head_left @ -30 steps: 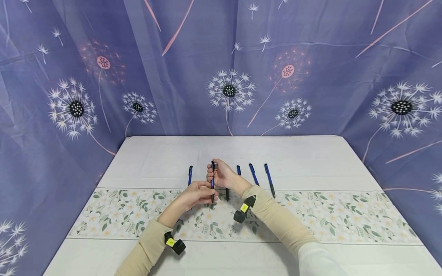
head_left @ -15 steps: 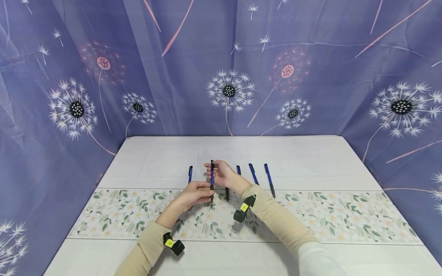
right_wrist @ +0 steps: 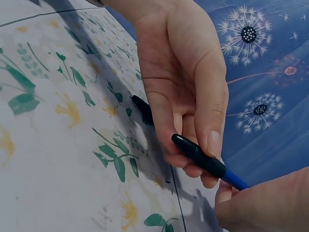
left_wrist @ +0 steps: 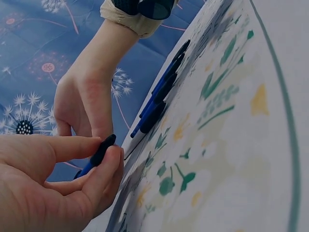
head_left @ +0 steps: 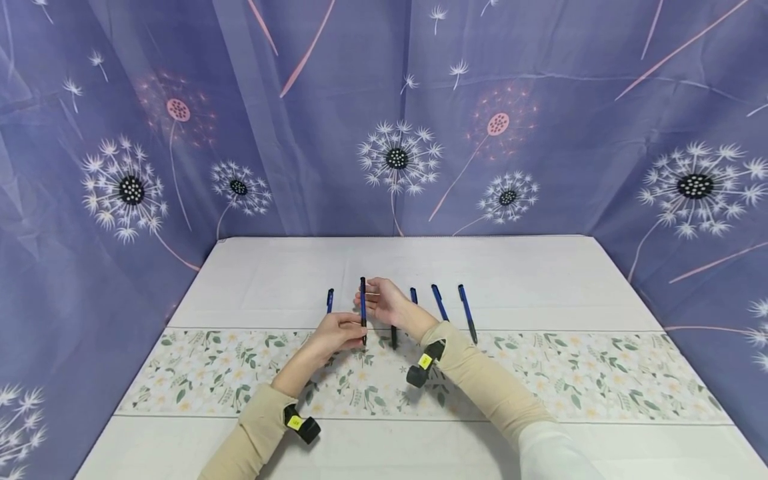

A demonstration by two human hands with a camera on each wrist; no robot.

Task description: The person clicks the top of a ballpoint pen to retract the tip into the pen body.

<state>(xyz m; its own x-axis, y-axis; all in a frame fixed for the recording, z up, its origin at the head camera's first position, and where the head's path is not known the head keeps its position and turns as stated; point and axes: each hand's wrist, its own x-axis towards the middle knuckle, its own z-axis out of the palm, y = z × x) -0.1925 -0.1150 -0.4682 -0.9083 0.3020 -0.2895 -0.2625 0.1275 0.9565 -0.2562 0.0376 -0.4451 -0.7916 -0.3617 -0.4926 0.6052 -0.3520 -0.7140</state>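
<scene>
My left hand point(head_left: 335, 333) pinches a blue pen point(head_left: 363, 301) by its black grip, between thumb and fingers. In the head view the pen stands nearly upright, clip end away from me. The left wrist view shows the pen's black tip point(left_wrist: 104, 148) poking out between the left thumb and fingers. Just right of the pen, my right hand point(head_left: 389, 304) has loosely bent fingers close to its clip end. In the right wrist view the right hand point(right_wrist: 270, 199) covers the pen's far end, so any touch there is hard to tell.
One matching pen point(head_left: 330, 300) lies left of the hands. More lie to the right, including a pen point(head_left: 440, 303) and another pen point(head_left: 468, 313); the right hand and wrist partly cover others. A floral strip point(head_left: 240, 367) crosses the white table point(head_left: 516, 267). Purple curtains point(head_left: 312, 167) surround it.
The left hand has shifted the pen slightly left, away from the right hand. The right fingers, earlier curled by the pen's clip end, have loosened.
</scene>
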